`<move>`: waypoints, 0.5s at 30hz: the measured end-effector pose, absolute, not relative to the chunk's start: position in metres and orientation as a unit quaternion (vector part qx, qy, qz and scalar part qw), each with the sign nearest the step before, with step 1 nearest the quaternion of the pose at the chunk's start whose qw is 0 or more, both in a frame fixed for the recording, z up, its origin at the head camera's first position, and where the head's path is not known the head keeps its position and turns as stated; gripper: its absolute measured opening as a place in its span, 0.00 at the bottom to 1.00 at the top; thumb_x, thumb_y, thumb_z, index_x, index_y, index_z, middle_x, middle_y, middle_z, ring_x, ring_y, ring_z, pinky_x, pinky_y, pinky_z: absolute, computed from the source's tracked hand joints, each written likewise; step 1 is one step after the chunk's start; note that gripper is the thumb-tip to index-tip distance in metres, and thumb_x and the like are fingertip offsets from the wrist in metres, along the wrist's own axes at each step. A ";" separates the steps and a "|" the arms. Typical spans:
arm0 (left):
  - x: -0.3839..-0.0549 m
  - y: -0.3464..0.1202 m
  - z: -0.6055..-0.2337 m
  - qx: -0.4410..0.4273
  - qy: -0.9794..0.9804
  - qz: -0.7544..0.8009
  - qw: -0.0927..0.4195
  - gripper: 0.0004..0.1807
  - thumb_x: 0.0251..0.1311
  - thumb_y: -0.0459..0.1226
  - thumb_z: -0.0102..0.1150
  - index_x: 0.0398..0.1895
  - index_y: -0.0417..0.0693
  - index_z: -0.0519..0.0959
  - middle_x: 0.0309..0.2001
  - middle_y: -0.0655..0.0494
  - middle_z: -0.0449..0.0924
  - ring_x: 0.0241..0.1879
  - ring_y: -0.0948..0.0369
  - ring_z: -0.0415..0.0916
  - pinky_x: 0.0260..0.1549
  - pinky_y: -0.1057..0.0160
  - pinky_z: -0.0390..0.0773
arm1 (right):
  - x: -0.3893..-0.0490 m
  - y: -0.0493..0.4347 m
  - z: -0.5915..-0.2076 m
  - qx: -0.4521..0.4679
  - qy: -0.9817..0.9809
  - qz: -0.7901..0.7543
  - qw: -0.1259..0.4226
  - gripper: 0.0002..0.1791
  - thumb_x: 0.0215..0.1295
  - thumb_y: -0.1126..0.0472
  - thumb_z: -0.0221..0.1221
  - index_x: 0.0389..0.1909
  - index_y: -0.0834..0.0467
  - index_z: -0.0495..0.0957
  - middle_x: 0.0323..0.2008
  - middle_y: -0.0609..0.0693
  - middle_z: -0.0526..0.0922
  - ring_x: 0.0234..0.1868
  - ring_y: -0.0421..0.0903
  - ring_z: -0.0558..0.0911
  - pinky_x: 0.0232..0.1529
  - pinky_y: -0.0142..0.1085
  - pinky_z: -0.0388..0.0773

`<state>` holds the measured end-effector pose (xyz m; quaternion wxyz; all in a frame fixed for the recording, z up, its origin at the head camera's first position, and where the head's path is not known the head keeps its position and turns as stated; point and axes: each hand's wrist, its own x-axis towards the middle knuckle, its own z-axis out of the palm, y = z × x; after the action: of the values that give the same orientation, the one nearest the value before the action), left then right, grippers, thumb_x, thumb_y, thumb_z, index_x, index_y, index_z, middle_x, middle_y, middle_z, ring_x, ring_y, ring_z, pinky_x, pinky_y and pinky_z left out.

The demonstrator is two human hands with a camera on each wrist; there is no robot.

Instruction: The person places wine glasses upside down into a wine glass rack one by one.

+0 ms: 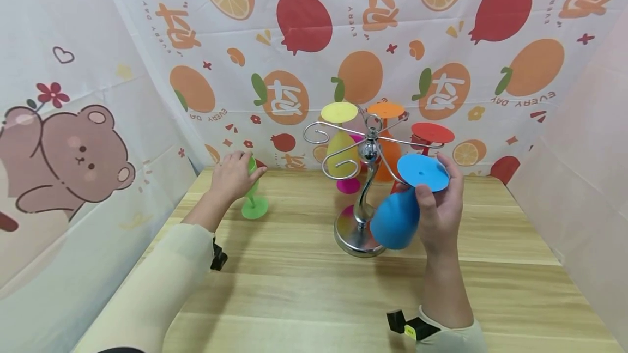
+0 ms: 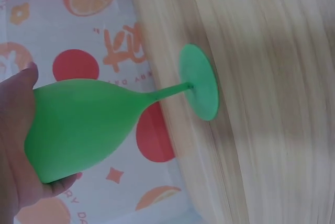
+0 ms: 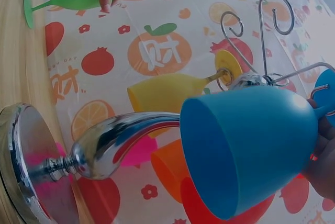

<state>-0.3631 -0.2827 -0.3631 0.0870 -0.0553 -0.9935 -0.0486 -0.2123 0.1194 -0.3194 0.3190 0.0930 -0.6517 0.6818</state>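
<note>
My left hand (image 1: 234, 176) grips a green wine glass (image 2: 89, 124) from above, round the rim of its bowl. The glass is upright, its foot at the tabletop. On the right, my right hand (image 1: 441, 211) holds a blue wine glass (image 1: 394, 222) by the foot and stem, bowl hanging down and tilted. The blue stem is beside a curled arm of a chrome glass rack (image 1: 369, 150); whether it sits in the hook I cannot tell. Yellow (image 1: 339, 113), orange (image 1: 386, 110) and red (image 1: 433, 133) glasses hang upside down from the rack.
A magenta glass (image 1: 348, 186) stands behind the rack, partly hidden. The rack's round base (image 1: 360, 247) rests on the wooden table (image 1: 294, 287). Printed cloth (image 1: 304, 20) hangs behind the table, with more cloth on both sides.
</note>
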 end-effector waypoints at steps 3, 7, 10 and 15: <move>-0.359 -0.281 -0.362 -0.063 -0.992 -0.060 0.091 0.40 0.68 0.63 0.45 0.69 0.42 0.65 0.66 0.36 0.66 0.65 0.38 0.62 0.59 0.32 0.64 | -0.213 0.119 -0.318 0.078 -0.667 0.664 0.329 0.35 0.63 0.58 0.59 0.70 0.52 0.60 0.64 0.50 0.70 0.63 0.51 0.70 0.58 0.37 0.76; -0.349 -0.276 -0.361 -0.078 -0.989 -0.087 0.095 0.37 0.67 0.61 0.49 0.67 0.42 0.68 0.64 0.37 0.69 0.63 0.38 0.65 0.56 0.35 0.70 | -0.213 0.119 -0.318 0.081 -0.668 0.663 0.328 0.34 0.64 0.58 0.59 0.71 0.52 0.60 0.64 0.49 0.69 0.64 0.51 0.69 0.57 0.36 0.76; -0.344 -0.271 -0.359 -0.085 -0.985 -0.118 0.093 0.37 0.67 0.60 0.49 0.66 0.42 0.69 0.63 0.37 0.70 0.63 0.40 0.66 0.54 0.36 0.72 | -0.213 0.118 -0.318 0.084 -0.667 0.664 0.328 0.34 0.64 0.58 0.59 0.71 0.52 0.60 0.65 0.50 0.69 0.64 0.51 0.69 0.58 0.35 0.76; -0.338 -0.264 -0.354 -0.078 -0.976 -0.191 0.067 0.38 0.67 0.62 0.47 0.68 0.44 0.68 0.64 0.39 0.70 0.63 0.41 0.67 0.51 0.38 0.74 | -0.212 0.119 -0.318 0.082 -0.674 0.654 0.334 0.34 0.65 0.54 0.58 0.71 0.51 0.60 0.66 0.51 0.69 0.64 0.50 0.69 0.57 0.34 0.77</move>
<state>-0.3379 -0.2643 -0.3540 0.0674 -0.0782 -0.9761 -0.1911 -0.2119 0.1192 -0.3184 0.3338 0.0817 -0.6741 0.6538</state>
